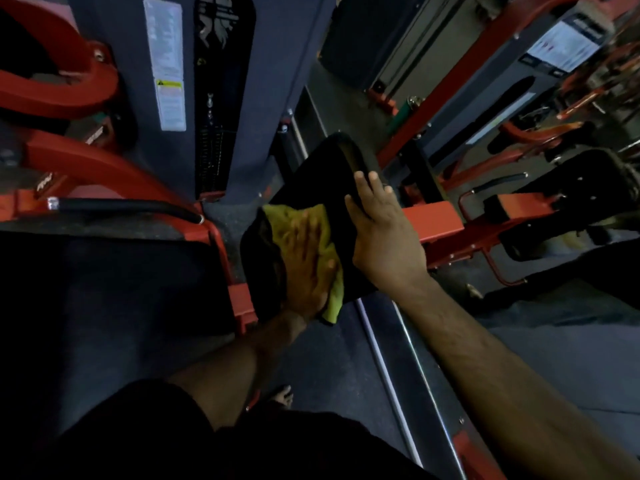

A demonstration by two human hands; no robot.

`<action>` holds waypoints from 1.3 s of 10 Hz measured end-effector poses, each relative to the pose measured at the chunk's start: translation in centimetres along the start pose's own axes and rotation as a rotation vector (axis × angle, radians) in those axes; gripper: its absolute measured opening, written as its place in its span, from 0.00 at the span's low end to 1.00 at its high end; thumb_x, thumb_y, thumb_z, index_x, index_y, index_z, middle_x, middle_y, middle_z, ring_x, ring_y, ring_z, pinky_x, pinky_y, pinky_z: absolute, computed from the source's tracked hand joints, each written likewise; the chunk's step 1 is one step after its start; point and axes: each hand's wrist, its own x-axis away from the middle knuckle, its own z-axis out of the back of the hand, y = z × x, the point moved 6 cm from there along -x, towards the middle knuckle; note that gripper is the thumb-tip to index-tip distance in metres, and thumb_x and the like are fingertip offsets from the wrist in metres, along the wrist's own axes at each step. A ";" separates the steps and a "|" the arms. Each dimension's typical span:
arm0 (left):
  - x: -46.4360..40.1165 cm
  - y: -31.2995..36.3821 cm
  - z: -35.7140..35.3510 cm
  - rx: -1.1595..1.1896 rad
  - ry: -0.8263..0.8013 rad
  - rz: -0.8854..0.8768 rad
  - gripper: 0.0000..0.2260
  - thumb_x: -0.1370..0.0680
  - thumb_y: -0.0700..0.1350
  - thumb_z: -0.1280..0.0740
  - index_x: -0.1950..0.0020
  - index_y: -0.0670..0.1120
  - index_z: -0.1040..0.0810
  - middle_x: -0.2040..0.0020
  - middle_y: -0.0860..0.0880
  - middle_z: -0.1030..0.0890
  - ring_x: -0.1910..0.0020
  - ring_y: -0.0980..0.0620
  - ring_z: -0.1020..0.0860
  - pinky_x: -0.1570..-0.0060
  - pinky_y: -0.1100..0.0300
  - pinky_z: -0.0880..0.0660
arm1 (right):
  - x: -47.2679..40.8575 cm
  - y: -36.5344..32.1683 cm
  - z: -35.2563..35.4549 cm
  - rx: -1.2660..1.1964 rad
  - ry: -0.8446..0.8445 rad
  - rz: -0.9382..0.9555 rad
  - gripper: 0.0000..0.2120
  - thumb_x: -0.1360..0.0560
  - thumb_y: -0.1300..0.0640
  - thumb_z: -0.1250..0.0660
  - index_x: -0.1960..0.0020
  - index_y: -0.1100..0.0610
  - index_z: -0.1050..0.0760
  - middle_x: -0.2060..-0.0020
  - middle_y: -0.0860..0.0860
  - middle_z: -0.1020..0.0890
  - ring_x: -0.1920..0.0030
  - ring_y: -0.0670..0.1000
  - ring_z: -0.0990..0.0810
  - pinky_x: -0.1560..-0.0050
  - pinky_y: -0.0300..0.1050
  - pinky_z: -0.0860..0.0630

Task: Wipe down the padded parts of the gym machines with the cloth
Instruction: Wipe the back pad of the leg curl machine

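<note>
Head view: left hand [306, 268] flat on cloth [280, 225] atop pad [329, 168], right hand [384, 237] grips pad's right edge, pad running away up-right.

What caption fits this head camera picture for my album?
Left hand presses a yellow cloth flat on a black pad while the right hand grips its edge.
</note>
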 end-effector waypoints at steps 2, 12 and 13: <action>-9.9 -0.7 1.9 0.040 0.157 0.019 0.28 0.16 0.53 0.46 0.20 0.39 0.42 0.19 0.37 0.42 0.18 0.43 0.48 0.21 0.40 0.51 | 0.2 -0.3 0.3 -0.048 0.061 -0.018 0.23 0.26 0.64 0.37 0.31 0.63 0.26 0.24 0.61 0.34 0.22 0.60 0.40 0.21 0.55 0.44; -0.4 -1.6 -0.6 0.223 0.163 0.209 0.30 0.22 0.55 0.40 0.21 0.48 0.37 0.20 0.43 0.39 0.23 0.40 0.39 0.23 0.48 0.46 | 0.3 -1.4 0.2 0.175 0.135 0.032 0.24 0.25 0.61 0.43 0.30 0.66 0.27 0.25 0.62 0.33 0.23 0.60 0.38 0.23 0.54 0.41; -9.0 -6.6 0.3 0.194 0.188 0.336 0.31 0.22 0.56 0.42 0.22 0.44 0.34 0.22 0.39 0.35 0.23 0.39 0.37 0.23 0.43 0.45 | 0.3 -1.4 0.5 0.180 0.165 0.012 0.24 0.25 0.63 0.44 0.31 0.65 0.26 0.26 0.61 0.32 0.23 0.59 0.37 0.23 0.53 0.41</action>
